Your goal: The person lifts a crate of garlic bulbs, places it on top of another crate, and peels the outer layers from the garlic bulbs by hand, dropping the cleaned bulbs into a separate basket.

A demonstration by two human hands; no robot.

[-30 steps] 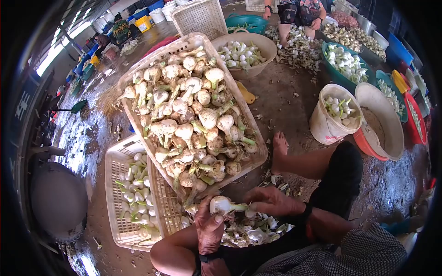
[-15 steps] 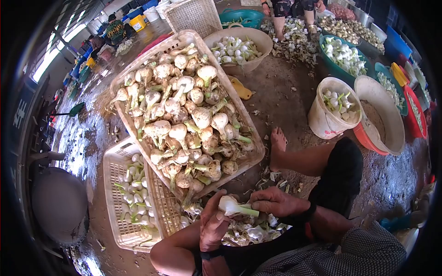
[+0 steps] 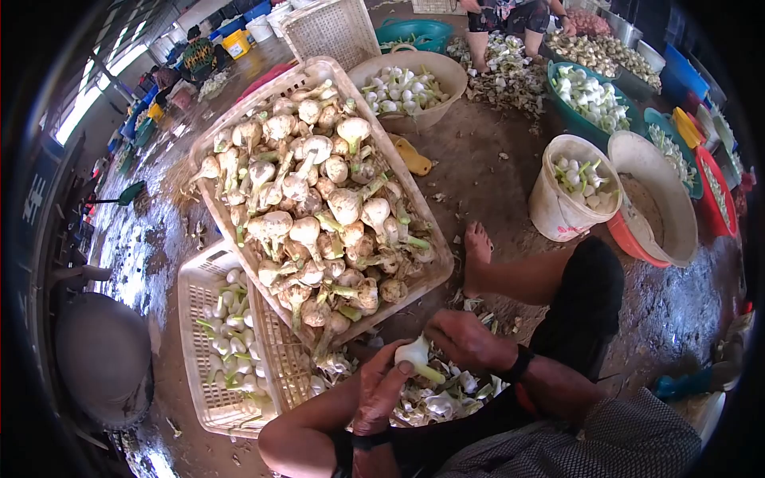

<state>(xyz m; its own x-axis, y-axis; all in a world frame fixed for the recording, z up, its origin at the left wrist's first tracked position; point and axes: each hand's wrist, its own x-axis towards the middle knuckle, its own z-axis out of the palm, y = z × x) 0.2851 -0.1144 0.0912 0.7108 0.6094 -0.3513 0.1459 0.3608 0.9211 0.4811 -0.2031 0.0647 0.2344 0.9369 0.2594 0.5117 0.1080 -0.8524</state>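
From where I stand, the left hand (image 3: 379, 384) has its grip closed around a garlic bulb (image 3: 413, 353), thumb across its side, seemingly to steady it with the stem left clear. The right hand (image 3: 470, 339) curls at the bulb's far side; whether its fingers pinch anything, I cannot tell. Both are low between the bent legs, above loose skins (image 3: 441, 405), likely so scraps land there. Just beyond, a crate (image 3: 431, 288) heaped with soil-stained bulbs juts over a lower crate (image 3: 191, 350) of clean ones, probably keeping both within reach. Farther off, a bucket (image 3: 554, 209) holds more pale bulbs.
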